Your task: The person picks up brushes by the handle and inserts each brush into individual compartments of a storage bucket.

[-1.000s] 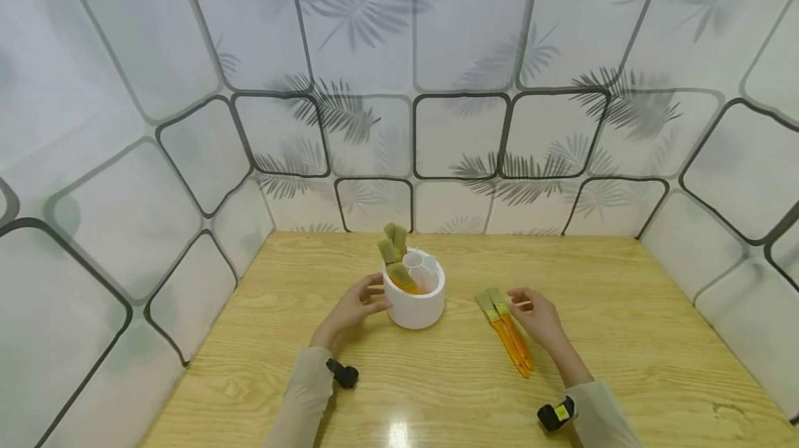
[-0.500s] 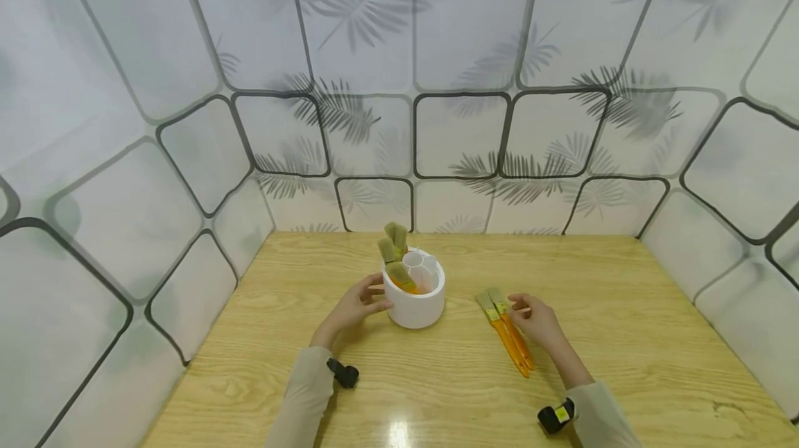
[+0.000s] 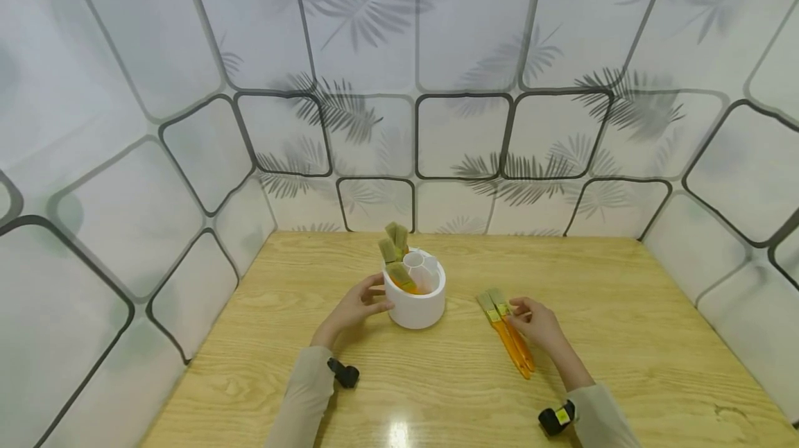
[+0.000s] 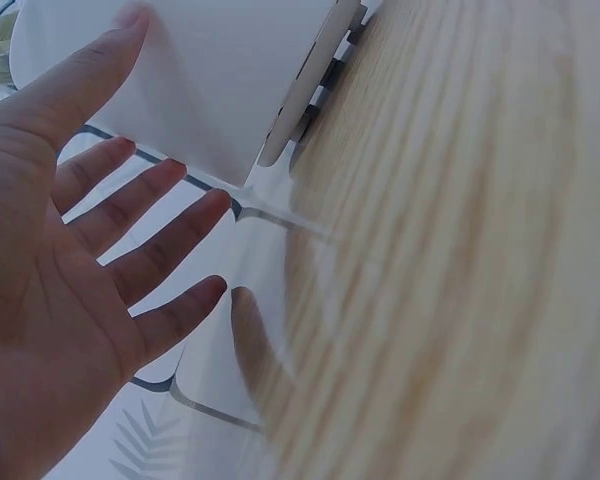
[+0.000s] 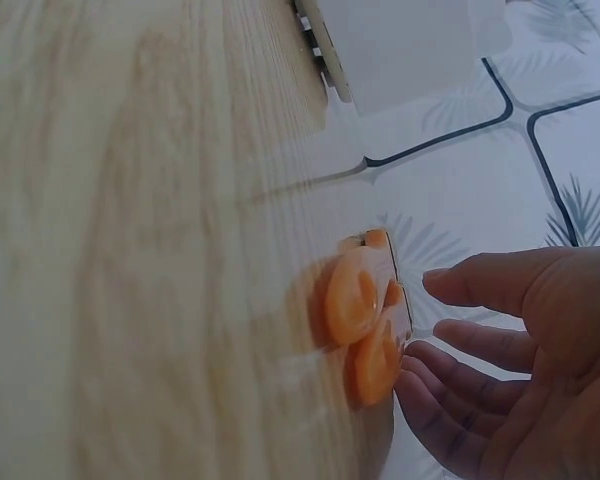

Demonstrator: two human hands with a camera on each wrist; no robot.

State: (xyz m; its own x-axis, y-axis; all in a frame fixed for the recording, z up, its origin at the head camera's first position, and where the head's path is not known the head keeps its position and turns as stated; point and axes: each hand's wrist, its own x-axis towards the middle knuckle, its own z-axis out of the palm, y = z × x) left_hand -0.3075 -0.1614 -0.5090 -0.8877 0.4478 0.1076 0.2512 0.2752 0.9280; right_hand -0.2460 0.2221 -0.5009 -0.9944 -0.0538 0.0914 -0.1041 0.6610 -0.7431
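Observation:
A white round holder [image 3: 417, 311] with an inner divider stands on the wooden table, bristle brushes [image 3: 388, 251] leaning up at its left side. My left hand [image 3: 353, 305] is at the holder's left wall; in the left wrist view its thumb lies against the white wall [image 4: 210, 85] while the other fingers stretch out, spread. To the right, two flat paintbrushes [image 3: 510, 344] with orange handles lie side by side, bristles away from me. My right hand [image 3: 539, 326] hovers at the right brush near its ferrule, thumb and fingers apart beside the orange handles [image 5: 352, 300] in the right wrist view.
The wooden table [image 3: 437, 385] runs back to a wall [image 3: 462, 136] with a leaf and rounded-square pattern, with side walls left and right. Black wrist cameras [image 3: 345, 373] sit on both sleeves.
My right hand has come slightly toward me, down along the right brush, its fingertips closer to it. The left hand, the holder and the brushes stay put.

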